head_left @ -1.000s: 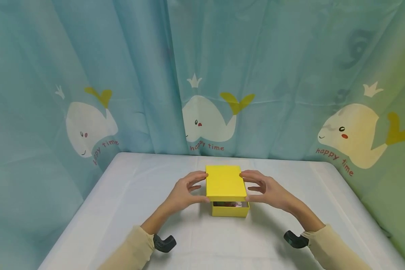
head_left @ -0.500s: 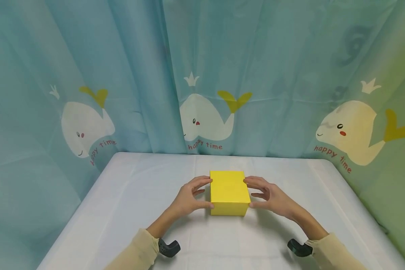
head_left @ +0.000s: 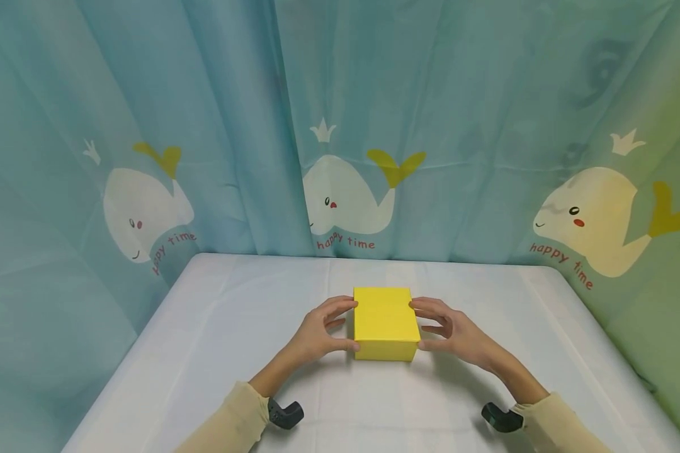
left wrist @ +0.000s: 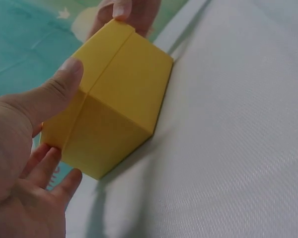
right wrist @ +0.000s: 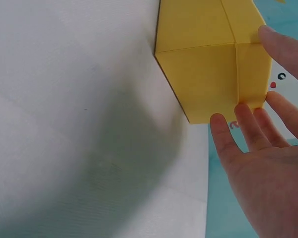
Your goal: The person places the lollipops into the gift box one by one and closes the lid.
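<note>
A yellow cardboard box stands on the table with its yellow lid [head_left: 386,313] fitted over the top. In the left wrist view a seam parts the lid from the box base [left wrist: 134,79]. My left hand [head_left: 311,335] holds the lid's left side, thumb at the near corner and fingertips farther back. On the opposite side my right hand [head_left: 463,335] grips the lid the same way, its lower fingers touching the side wall in the right wrist view. Whatever lies inside the box is hidden by the lid.
A white cloth [head_left: 249,302] covers the table. Behind it and along both sides hangs a blue-green curtain [head_left: 464,126] printed with whales. Dark curved devices sit at the left wrist [head_left: 286,416] and the right wrist [head_left: 501,418].
A second ago both hands held the lid raised above the base, with contents showing in the gap. The lid has since come down over the base; the hands still hold its sides.
</note>
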Demonstrator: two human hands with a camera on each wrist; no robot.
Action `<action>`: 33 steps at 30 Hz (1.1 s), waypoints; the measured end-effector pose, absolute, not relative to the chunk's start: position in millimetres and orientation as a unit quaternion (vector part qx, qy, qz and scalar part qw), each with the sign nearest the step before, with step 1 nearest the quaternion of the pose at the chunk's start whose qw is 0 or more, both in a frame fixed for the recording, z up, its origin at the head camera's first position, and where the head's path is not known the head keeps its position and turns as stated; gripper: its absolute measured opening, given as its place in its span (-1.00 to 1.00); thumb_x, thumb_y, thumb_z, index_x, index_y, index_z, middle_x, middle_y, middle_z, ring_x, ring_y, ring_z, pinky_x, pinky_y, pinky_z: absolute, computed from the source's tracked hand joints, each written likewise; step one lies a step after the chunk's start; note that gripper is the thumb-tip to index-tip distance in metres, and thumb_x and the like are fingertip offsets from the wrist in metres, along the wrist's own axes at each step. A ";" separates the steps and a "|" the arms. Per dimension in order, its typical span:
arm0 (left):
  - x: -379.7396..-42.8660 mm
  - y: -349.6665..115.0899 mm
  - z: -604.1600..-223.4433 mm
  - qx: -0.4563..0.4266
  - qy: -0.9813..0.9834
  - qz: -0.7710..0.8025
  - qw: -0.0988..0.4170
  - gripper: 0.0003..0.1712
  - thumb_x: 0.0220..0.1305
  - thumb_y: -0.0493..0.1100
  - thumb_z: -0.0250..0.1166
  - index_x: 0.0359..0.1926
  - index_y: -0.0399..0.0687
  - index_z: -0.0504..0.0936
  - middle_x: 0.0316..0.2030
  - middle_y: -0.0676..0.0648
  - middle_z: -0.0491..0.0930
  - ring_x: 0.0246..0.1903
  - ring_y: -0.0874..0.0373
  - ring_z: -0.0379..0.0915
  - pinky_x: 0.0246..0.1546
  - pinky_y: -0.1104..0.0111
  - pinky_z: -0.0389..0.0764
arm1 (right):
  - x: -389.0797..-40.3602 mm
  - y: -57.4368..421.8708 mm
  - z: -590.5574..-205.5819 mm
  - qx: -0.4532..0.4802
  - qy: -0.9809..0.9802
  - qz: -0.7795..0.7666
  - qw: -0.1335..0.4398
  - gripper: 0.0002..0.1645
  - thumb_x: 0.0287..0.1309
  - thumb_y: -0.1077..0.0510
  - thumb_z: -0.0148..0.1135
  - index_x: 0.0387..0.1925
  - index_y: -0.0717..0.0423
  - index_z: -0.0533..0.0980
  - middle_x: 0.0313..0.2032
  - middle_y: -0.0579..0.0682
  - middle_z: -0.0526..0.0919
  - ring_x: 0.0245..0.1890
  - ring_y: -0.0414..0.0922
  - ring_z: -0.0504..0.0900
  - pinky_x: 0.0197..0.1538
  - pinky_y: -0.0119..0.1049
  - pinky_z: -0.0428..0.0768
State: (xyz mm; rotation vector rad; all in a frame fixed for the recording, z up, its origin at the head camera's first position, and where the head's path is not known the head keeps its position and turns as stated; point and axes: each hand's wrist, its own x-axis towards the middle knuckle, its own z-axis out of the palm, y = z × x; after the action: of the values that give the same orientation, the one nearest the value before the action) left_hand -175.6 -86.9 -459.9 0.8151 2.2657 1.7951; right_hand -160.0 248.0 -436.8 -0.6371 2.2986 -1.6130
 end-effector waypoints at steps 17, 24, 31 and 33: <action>-178.8 -87.8 -468.1 0.267 0.763 0.583 0.088 -0.10 -0.01 -0.26 0.67 0.37 -0.08 0.47 0.41 -0.05 0.36 0.42 0.00 0.31 0.33 0.24 0.51 | -158.5 245.6 -447.8 -0.206 0.808 -0.537 0.131 -0.05 0.10 0.10 0.58 0.47 -0.04 0.33 0.48 0.05 0.25 0.46 0.14 0.32 0.38 -0.12 0.50; -179.7 -89.0 -471.4 0.274 0.754 0.590 0.091 -0.11 0.01 -0.26 0.65 0.38 -0.11 0.47 0.42 -0.10 0.34 0.44 -0.08 0.28 0.34 0.23 0.50 | -155.2 243.5 -451.8 -0.209 0.802 -0.545 0.126 -0.05 0.10 0.14 0.58 0.48 0.01 0.32 0.49 0.07 0.24 0.44 0.15 0.34 0.38 -0.13 0.50; -178.2 -89.4 -471.6 0.267 0.757 0.588 0.096 -0.11 0.02 -0.24 0.65 0.39 -0.03 0.48 0.43 -0.02 0.33 0.44 0.01 0.29 0.35 0.28 0.48 | -153.3 242.9 -451.3 -0.215 0.800 -0.547 0.119 -0.06 0.11 0.17 0.57 0.48 0.06 0.32 0.49 0.13 0.23 0.45 0.20 0.31 0.38 -0.05 0.49; -178.1 -89.2 -470.6 0.266 0.760 0.586 0.094 -0.11 0.02 -0.24 0.65 0.39 -0.03 0.48 0.43 -0.02 0.34 0.43 0.02 0.29 0.35 0.28 0.49 | -154.0 243.2 -451.5 -0.218 0.802 -0.544 0.118 -0.06 0.12 0.17 0.56 0.48 0.06 0.32 0.49 0.15 0.23 0.45 0.22 0.30 0.39 -0.04 0.48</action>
State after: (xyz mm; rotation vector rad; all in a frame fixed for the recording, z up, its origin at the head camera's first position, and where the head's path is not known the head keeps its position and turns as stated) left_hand -178.1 -89.2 -470.6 0.7895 2.2533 1.7385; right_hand -154.0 243.2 -451.5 -0.6363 2.3459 -1.5900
